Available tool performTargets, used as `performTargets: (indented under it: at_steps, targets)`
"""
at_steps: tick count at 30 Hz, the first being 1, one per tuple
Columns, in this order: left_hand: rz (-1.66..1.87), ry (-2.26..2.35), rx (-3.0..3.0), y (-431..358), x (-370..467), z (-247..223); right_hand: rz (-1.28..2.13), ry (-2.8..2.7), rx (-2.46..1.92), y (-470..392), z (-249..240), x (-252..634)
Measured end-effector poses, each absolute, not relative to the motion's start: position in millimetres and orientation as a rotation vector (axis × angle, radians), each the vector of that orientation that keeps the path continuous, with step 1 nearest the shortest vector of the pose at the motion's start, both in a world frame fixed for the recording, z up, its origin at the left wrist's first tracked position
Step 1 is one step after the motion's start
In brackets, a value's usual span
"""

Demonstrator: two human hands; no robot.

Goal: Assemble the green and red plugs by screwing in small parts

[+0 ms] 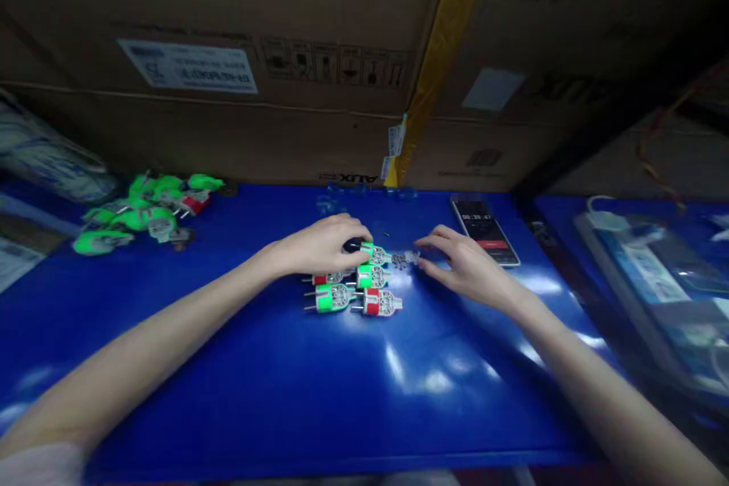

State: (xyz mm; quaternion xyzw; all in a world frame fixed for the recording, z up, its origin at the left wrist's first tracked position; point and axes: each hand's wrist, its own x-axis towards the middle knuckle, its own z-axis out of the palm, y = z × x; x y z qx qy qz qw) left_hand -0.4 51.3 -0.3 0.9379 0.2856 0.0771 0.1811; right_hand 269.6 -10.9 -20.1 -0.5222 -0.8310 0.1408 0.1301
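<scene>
My left hand [324, 244] lies over the left part of a small group of opened electrical plugs. Its thumb and forefinger curl around the back end of a green-and-white plug [377, 253], with a small black object [353, 244] partly hidden between them. Close by lie another green plug [373, 276], a red plug [383, 302] and a green plug [333, 298], their pins pointing left. A further red plug [327, 279] is partly under my hand. My right hand [461, 262] has thumb and forefinger apart beside a small heap of metal screws [402, 261] and a clear piece [412, 257].
A heap of green and red plugs [142, 213] is at the back left of the blue table [256, 395]. A phone [486, 231] showing a timer lies at the back right. Large cardboard boxes [285, 0] stand behind. Clear plastic bits [329, 203] lie along the back.
</scene>
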Motion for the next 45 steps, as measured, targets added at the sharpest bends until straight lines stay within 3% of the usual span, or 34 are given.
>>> performTargets:
  at_steps: [9, 45]
  targets:
    - [0.294, 0.808, 2.561, 49.4, -0.3, -4.0, 0.453, -2.621, -1.427, 12.6, -20.7, 258.9]
    - [0.183, 0.849, 2.555, 42.9, 1.6, 2.6, 0.817, -2.387, -1.377, 24.6, -26.0, 266.5]
